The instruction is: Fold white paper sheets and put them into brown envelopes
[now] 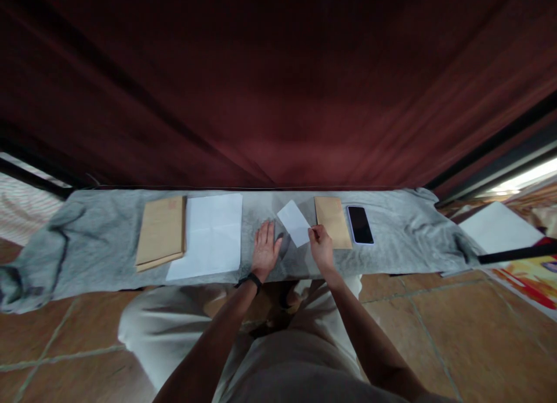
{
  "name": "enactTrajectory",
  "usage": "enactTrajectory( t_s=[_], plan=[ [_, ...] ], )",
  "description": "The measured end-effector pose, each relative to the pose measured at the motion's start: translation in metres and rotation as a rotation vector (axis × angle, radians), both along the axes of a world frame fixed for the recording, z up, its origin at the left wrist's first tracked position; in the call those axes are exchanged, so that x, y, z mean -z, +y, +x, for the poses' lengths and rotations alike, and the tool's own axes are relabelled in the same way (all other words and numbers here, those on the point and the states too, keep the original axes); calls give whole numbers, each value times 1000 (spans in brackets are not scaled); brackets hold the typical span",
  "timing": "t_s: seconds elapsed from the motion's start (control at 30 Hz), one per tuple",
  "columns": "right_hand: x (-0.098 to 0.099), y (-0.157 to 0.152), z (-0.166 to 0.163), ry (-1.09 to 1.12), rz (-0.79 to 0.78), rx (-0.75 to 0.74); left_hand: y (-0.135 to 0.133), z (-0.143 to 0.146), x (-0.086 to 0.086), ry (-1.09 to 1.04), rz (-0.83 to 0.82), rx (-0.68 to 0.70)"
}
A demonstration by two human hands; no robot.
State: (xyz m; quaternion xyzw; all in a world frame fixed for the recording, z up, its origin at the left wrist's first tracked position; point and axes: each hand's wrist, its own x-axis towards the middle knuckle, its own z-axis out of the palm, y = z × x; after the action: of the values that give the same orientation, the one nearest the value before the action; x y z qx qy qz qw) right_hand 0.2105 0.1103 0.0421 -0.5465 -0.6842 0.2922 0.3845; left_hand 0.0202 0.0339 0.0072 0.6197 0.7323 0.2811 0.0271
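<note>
My right hand (321,247) pinches the near corner of a small folded white paper (295,222) and holds it tilted just above a grey cloth (391,240) that covers a low bench. My left hand (265,249) lies flat on the cloth with its fingers stretched out, just left of the paper; a black band is on that wrist. A small brown envelope (333,220) lies right of my right hand.
A black phone (360,224) lies beside the small envelope. Left of my hands are a large creased white sheet (209,234) and a stack of brown envelopes (161,231). A dark red curtain (278,83) hangs behind the bench. More white paper (500,226) lies at far right.
</note>
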Motion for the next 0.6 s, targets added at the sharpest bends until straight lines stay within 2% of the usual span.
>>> enactTrajectory(
  t_s=[0.07, 0.13, 0.23, 0.37, 0.5, 0.6],
  plan=[
    [-8, -6, 3, -58, 142, -21, 0, 0, 2, -1, 20, 7],
    [-12, -14, 2, -172, 299, -114, 1, -1, 4, -18, 40, 8],
    [-6, -29, -6, -358, 425, -285, 0, -5, 6, -73, 54, 19],
    [15, -49, -15, -423, 460, -381, 0, -12, 9, -178, 46, 88],
    [33, -57, -15, -411, 443, -427, 0, -14, 12, -370, 113, -46],
    [41, -57, -12, -420, 406, -444, 1, -13, 14, -422, 109, -87]
  ],
)
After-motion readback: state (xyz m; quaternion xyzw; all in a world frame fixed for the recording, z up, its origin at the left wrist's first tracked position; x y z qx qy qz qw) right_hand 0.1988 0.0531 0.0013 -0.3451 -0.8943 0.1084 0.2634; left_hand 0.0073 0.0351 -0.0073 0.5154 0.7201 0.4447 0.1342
